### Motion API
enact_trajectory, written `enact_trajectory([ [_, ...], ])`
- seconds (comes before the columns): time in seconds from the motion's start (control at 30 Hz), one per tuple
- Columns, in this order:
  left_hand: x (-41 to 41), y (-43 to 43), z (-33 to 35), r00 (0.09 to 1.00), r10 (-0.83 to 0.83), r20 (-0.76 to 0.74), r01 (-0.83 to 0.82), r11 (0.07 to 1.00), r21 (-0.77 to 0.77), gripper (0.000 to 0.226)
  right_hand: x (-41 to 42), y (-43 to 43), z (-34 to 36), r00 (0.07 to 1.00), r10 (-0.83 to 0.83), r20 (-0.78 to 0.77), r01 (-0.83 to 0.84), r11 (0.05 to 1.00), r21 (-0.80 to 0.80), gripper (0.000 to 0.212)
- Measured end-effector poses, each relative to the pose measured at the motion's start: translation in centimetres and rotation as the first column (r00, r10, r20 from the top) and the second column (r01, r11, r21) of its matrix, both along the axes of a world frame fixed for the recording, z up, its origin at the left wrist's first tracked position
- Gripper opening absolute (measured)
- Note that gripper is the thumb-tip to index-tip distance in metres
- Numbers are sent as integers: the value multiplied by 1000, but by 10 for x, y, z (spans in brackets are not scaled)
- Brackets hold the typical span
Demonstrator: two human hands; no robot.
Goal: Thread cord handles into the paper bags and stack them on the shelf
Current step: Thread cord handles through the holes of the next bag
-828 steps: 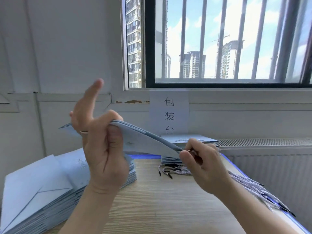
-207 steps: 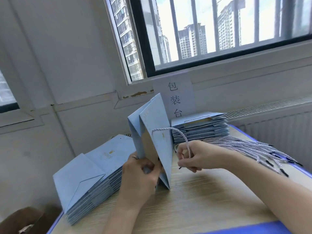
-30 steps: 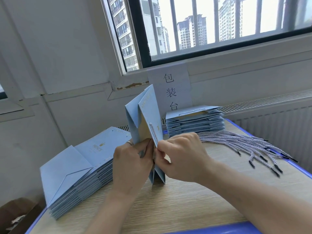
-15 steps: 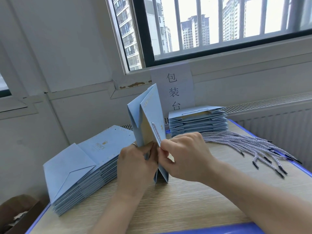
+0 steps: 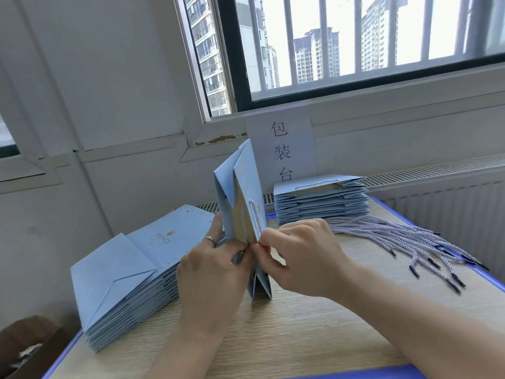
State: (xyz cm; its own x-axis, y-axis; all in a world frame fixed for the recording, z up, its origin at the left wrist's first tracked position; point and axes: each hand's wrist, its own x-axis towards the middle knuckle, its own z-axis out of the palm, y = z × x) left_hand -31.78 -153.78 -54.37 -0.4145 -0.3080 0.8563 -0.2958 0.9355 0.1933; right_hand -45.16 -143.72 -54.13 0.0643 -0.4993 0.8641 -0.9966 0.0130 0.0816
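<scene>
finds the paper bag (image 5: 247,184) upright on the table (image 5: 300,337), folded edge down, between the two piles. notes the cord handle (image 5: 252,214) as a narrow loop lying flat against the near panel and running down to the fingertips. records the left hand (image 5: 210,269) gripping the bag's edge, fingers curled round the paper, and the right hand (image 5: 303,258) pinching tight at the cord's lower end, touching the left at that spot.

compared with half a second ago, shows little shift beyond a closer pinch. compared with seven seconds ago, finds the loop no longer standing free above the right hand but drawn in against the panel. judges the cord end as being seated in its hole, with this bag not yet stacked.

further out, notes the unthreaded stack (image 5: 142,263) at left, the finished stack (image 5: 319,201) behind, and the loose cords (image 5: 396,239) at right, well apart from the hands.
</scene>
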Motion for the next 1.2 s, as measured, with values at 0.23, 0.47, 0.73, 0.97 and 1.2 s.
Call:
enact_trajectory([
  [0.23, 14, 2, -3, 996, -84, -26, 83, 996, -41, 24, 1, 1, 0, 1000, 11, 21, -13, 998, 63, 26],
  [0.47, 24, 13, 50, 912, -78, -403, 137, 983, 120, 25, 6, -4, -6, 998, 51, -26, -45, 984, 174, 15],
  [0.73, 13, -13, 86, 964, 170, -206, -128, 971, 202, 14, 2, -4, -7, 994, -29, 110, -11, 939, 345, 26],
  [0.97, 41, -34, 76, 827, 186, -530, 167, 819, 548, 2, -2, -5, 6, 642, -185, 744, -232, 878, 419, 50],
  [1.2, 35, -24, 52, 732, 135, -667, 502, 555, 663, 10, -12, -3, 23, 12, 134, 991, -383, 916, -120, 34],
])
